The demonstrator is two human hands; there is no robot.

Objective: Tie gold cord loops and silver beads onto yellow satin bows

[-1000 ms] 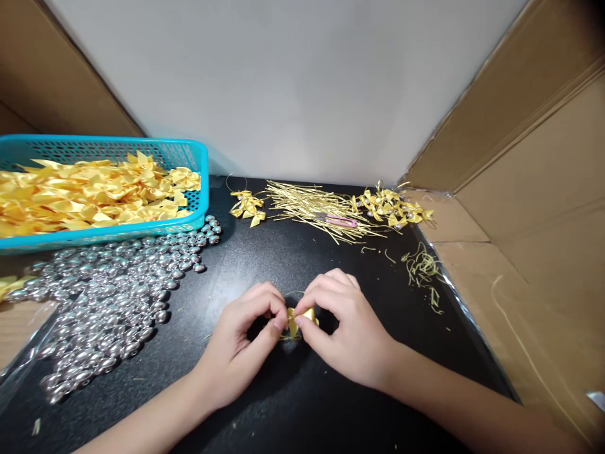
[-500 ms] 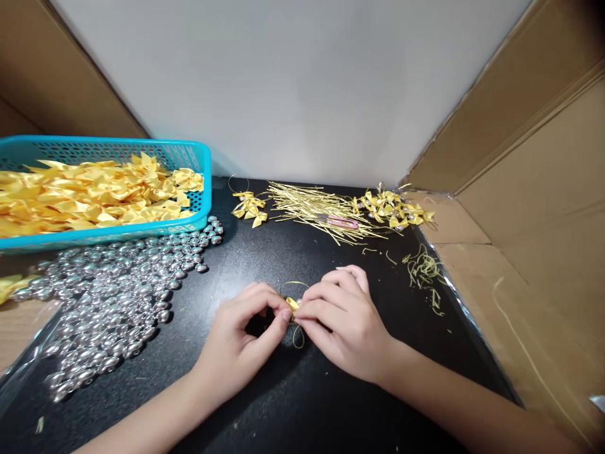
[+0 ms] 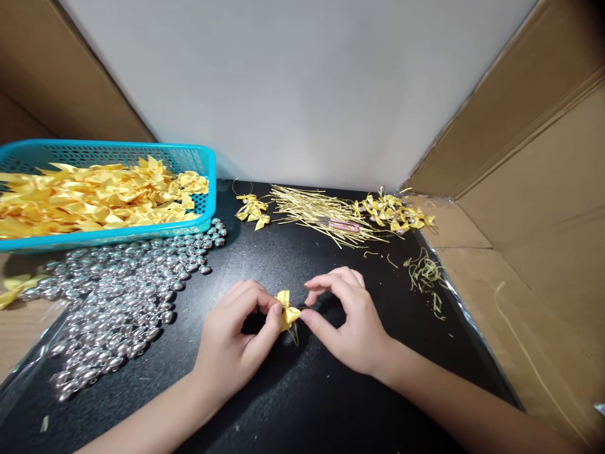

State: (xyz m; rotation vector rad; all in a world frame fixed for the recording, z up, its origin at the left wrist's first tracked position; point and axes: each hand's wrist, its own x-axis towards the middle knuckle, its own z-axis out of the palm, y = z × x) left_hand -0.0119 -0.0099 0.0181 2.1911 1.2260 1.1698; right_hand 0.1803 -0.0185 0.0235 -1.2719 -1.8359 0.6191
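- Pinching a yellow bow (image 3: 288, 312) between thumb and forefinger: left hand (image 3: 236, 343), closed on it just above the black mat (image 3: 293, 403), near the middle front.
- Tilted at the left fingertips, between both hands, with a thin gold wire (image 3: 295, 335) hanging beneath.
- Just right of the bow: right hand (image 3: 352, 321), thumb and forefinger parted by a narrow gap, thumb tip at the bow's edge; touching or not, cannot tell.
- Left of the hands: silver beads (image 3: 118, 302) heaped across the mat.
- Behind the beads: teal basket (image 3: 211, 189), piled with yellow ribbons (image 3: 94, 202).
- Along the back edge: gold sticks (image 3: 316, 211), with spare bows (image 3: 253, 211) to their left and a bow cluster (image 3: 394, 211) to their right.
- Near the mat's right edge: scraps (image 3: 423, 271).
- On both sides: cardboard (image 3: 543, 208).
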